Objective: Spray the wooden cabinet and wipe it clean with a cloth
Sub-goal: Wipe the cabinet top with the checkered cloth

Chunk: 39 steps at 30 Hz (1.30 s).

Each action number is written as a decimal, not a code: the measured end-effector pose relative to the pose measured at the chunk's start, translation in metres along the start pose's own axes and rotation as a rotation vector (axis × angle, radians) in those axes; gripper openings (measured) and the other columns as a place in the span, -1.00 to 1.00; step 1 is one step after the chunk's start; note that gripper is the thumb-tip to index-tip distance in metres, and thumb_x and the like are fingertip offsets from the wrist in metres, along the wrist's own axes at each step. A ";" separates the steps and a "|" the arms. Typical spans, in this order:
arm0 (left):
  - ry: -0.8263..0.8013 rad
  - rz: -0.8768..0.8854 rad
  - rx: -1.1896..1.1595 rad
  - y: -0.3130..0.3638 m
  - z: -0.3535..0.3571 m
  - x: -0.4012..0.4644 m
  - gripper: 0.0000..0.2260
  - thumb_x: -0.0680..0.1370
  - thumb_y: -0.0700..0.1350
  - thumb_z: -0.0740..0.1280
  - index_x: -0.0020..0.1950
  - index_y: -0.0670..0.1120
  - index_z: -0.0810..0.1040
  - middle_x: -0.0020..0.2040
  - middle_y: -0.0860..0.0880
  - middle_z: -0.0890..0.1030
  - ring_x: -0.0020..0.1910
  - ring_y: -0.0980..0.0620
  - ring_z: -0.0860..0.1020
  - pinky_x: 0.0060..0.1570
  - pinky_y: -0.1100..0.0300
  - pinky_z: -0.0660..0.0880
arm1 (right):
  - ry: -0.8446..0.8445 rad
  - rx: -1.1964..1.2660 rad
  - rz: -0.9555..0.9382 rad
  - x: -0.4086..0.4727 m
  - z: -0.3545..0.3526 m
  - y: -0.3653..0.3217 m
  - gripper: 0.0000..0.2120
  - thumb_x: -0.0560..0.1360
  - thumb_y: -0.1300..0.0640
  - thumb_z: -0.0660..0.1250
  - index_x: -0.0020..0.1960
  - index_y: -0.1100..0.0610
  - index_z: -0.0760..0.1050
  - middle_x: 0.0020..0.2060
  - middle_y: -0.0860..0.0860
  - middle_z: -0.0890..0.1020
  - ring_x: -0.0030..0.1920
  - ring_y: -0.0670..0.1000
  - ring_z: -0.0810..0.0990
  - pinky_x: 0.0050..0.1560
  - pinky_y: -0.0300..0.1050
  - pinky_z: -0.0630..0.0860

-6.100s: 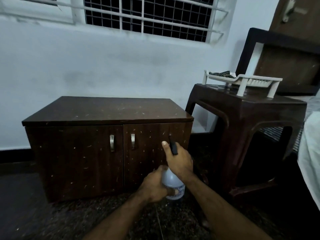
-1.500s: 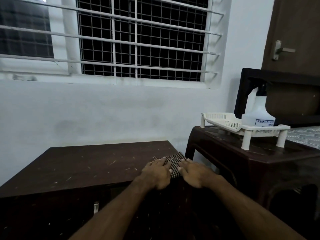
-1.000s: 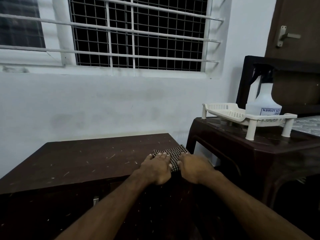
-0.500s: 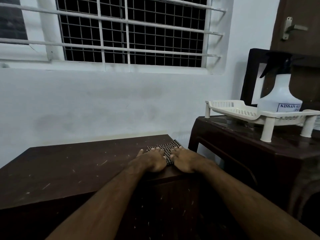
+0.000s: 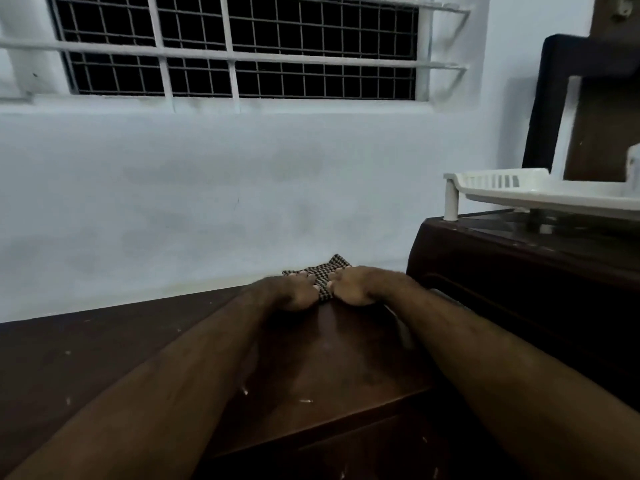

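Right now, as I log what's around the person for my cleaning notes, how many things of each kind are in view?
Hands: 2, left hand and right hand, both pressing on the cloth
Cloths: 1, checked cloth
Furniture: 2, wooden cabinet, dark plastic table
Trays: 1, white tray
Total: 6

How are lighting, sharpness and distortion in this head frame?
Head view: dim, bluish indoor light; window black outside; cabinet top nearly lost in shadow; hands and cloth slightly soft; wide-angle bending of the tray at the right edge.
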<state>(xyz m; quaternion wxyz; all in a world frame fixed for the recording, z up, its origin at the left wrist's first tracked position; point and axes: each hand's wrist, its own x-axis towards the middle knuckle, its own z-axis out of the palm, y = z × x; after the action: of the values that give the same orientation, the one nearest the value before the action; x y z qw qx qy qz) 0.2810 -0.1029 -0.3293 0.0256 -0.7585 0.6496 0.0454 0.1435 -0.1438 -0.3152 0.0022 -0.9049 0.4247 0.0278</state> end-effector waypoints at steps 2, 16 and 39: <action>0.011 0.008 -0.025 -0.008 -0.002 0.013 -0.49 0.74 0.05 -0.03 0.67 -0.10 0.07 0.67 -0.12 0.08 0.64 -0.09 0.10 0.61 0.00 0.05 | -0.005 -0.002 0.004 0.011 -0.003 -0.001 -0.59 0.70 0.15 0.00 0.44 0.26 0.39 0.43 0.22 0.43 0.41 0.19 0.43 0.38 -0.04 0.37; 0.027 -0.042 -0.011 0.015 0.008 -0.017 -0.49 0.74 0.01 -0.08 0.67 -0.14 0.01 0.67 -0.16 -0.01 0.65 -0.13 0.02 0.62 -0.01 0.01 | 0.003 0.002 0.018 -0.037 0.000 -0.009 -0.53 0.73 0.08 -0.12 0.61 0.18 0.07 0.60 0.11 0.09 0.59 0.11 0.09 0.51 -0.10 0.05; 0.028 0.059 -0.058 0.096 0.009 -0.213 -0.49 0.72 0.06 -0.08 0.67 -0.06 0.07 0.68 -0.02 0.03 0.66 -0.02 0.01 0.58 -0.21 -0.14 | 0.078 0.077 -0.026 -0.214 0.021 -0.009 -0.53 0.70 -0.01 -0.06 0.54 0.16 0.22 0.54 0.12 0.26 0.55 0.13 0.16 0.54 0.08 0.12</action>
<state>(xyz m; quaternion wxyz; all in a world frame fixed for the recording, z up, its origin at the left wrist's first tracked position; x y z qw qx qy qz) 0.1536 0.0929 -0.3149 -0.0069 -0.7399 0.6705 0.0543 0.0134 0.0268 -0.3252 0.0208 -0.9099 0.4136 -0.0237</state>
